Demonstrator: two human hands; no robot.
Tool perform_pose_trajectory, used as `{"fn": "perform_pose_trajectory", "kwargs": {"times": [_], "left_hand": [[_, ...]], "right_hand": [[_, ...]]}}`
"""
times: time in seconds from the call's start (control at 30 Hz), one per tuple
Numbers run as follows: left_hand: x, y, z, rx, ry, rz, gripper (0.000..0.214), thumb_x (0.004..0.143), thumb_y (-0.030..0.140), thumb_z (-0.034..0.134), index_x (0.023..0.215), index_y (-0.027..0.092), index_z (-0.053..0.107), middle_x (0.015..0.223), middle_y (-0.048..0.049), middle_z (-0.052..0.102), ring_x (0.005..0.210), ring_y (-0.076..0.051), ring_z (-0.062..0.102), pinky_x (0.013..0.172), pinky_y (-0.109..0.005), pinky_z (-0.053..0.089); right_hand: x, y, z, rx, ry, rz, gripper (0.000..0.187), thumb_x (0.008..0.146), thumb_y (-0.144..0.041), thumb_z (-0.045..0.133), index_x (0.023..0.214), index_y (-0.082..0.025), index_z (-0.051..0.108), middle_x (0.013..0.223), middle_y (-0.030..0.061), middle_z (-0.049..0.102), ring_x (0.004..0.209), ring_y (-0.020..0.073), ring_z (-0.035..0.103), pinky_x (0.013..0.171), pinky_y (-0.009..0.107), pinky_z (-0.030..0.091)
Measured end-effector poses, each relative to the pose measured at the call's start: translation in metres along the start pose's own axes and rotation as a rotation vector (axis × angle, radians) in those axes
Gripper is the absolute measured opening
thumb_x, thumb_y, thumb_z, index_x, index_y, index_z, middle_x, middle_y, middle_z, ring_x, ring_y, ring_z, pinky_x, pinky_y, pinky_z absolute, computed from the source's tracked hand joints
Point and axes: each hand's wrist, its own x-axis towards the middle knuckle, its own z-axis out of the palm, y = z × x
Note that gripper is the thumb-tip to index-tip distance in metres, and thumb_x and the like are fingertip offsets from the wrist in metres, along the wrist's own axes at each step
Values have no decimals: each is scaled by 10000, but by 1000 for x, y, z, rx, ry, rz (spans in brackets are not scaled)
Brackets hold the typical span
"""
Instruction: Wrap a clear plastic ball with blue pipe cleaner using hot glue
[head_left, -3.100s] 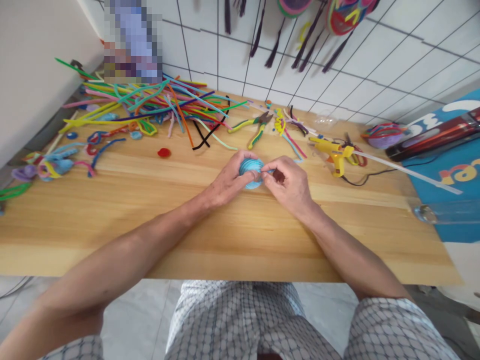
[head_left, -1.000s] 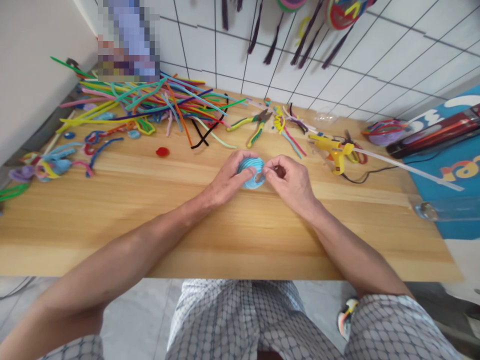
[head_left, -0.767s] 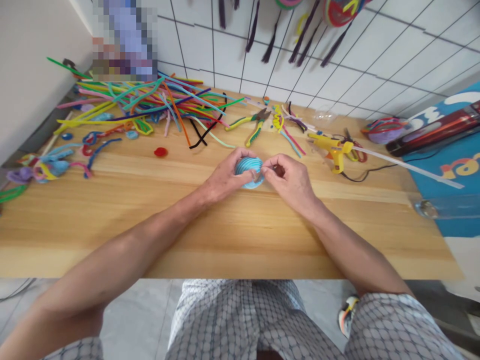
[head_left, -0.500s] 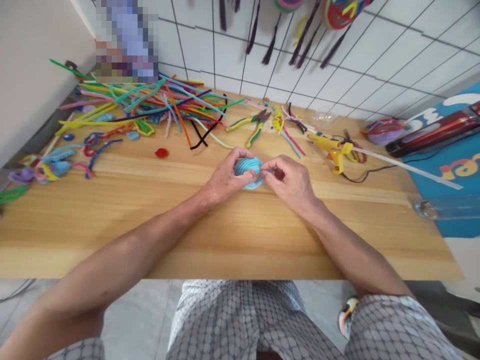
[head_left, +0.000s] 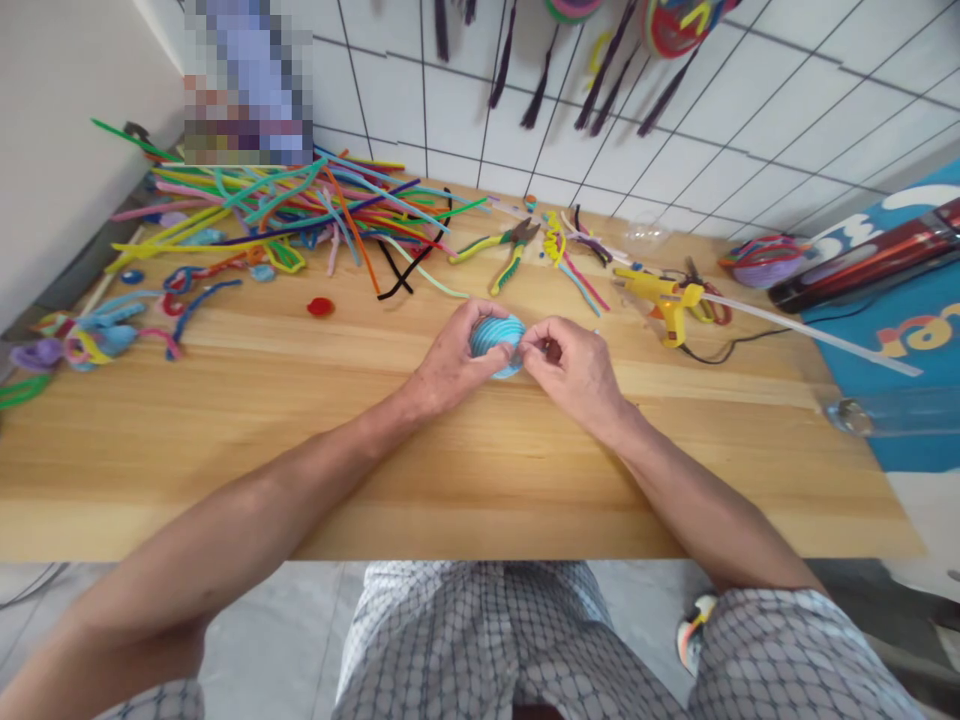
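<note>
A round light-blue coil of pipe cleaner point(head_left: 495, 338), ridged in rings, is held just above or on the wooden table point(head_left: 480, 480). My left hand point(head_left: 455, 350) wraps round its left side, thumb pressed across the front. At its right edge, my right hand point(head_left: 570, 362) has thumb and forefinger pinched together, touching or almost touching the coil. What lies between those fingertips is too small to make out. Beyond the hands are green-and-yellow pliers point(head_left: 504, 252) with their handles spread.
Many coloured pipe cleaners point(head_left: 300, 205) are heaped at back left. A small red disc point(head_left: 320, 307) lies left of my hands. To the right are a yellow glue gun point(head_left: 667, 297) with its cord, a dark red flask point(head_left: 862, 255) and a clear bottle point(head_left: 896, 412). Tassels point(head_left: 538, 92) hang behind.
My right hand has shifted slightly to the left, closer in at the coil. My left hand keeps its hold, and the view has moved a little.
</note>
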Motion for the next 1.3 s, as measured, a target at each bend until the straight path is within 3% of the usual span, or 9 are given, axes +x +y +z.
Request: {"fn": "perform_pose_trajectory", "kwargs": {"times": [0.33, 0.67, 1.1, 1.3], "left_hand": [[-3, -2, 2, 2, 33, 0, 373, 899, 379, 707, 1200, 217, 557, 1203, -95, 678, 1129, -240, 662, 996, -421, 547], [-3, -5, 3, -6, 79, -31, 369, 875, 390, 711, 1161, 224, 548, 1114, -55, 658, 1010, -202, 641, 916, -375, 544], [-3, -4, 5, 19, 100, -65, 388, 892, 425, 698, 1183, 226, 536, 1159, -72, 644, 1069, -217, 615, 958, -393, 536], [-4, -2, 2, -7, 55, -71, 386, 901, 402, 692, 1201, 221, 530, 1192, -80, 632, 1130, -224, 615, 1014, -401, 527]], "right_hand": [[1, -5, 2, 101, 2, 148, 58, 817, -184, 663, 805, -221, 705, 683, -29, 684, 563, 112, 506, 580, 271, 399], [4, 2, -7, -37, 47, -43, 68, 862, -159, 700, 847, -223, 718, 798, -7, 703, 650, 128, 548, 665, 296, 429], [1, 3, -1, 14, 31, -2, 72, 883, -190, 685, 848, -231, 733, 726, -17, 714, 593, 127, 535, 613, 281, 427], [0, 2, -1, 36, 35, -10, 71, 880, -170, 676, 859, -228, 711, 739, -25, 704, 604, 117, 533, 612, 272, 418]]}}
